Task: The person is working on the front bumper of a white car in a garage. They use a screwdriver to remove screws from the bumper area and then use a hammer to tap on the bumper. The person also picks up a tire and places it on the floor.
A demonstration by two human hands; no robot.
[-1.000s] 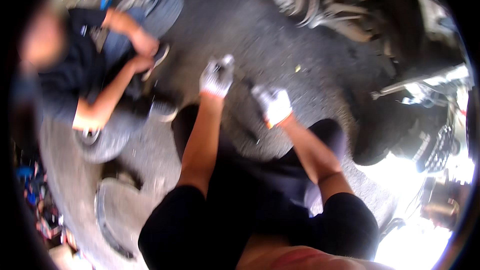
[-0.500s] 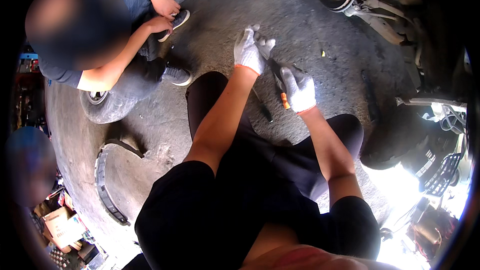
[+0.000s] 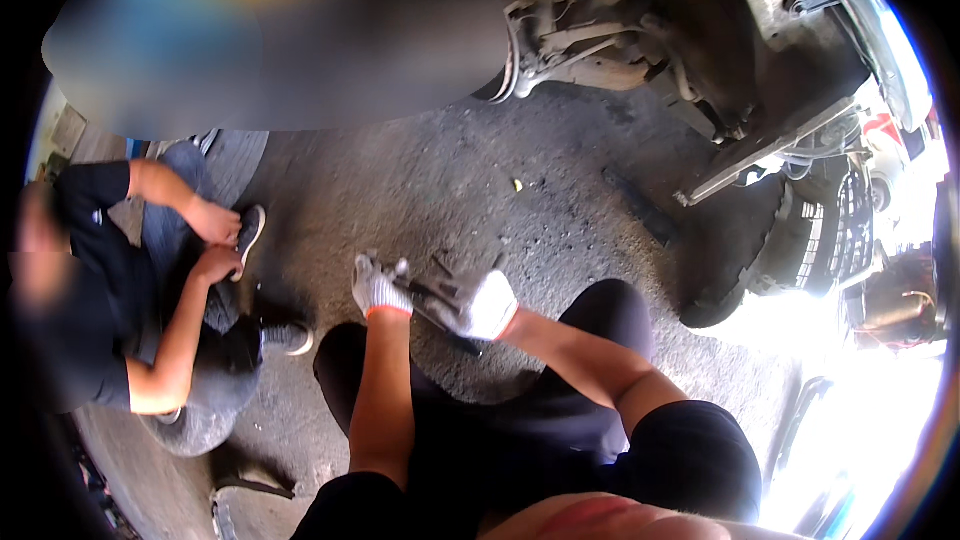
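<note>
Both my hands are in white knit gloves with grey palms and orange cuffs, held close together low above the floor. My left hand [image 3: 381,288] is partly curled, its fingertips against a dark, narrow piece [image 3: 428,290] that I cannot make out. Turned inward from the other side, my right hand [image 3: 485,306] closes around the same dark piece, one grey-coated finger or thumb pointing up. Just below the gloves, the black end of a thin rod-like tool [image 3: 466,346] shows on the floor; the right glove hides part of it.
A person [image 3: 130,270] in dark clothes sits at the left, hands near a shoe. Vehicle suspension parts [image 3: 590,45] stand ahead. A dark flat strip [image 3: 638,206] and a yellow scrap [image 3: 518,185] lie on the floor. A dark grille panel [image 3: 785,250] is at the right.
The view has swung, so the floor and the seated person appear lower and further left. My right hand has turned inward toward my left; the orange handle beside it no longer shows.
</note>
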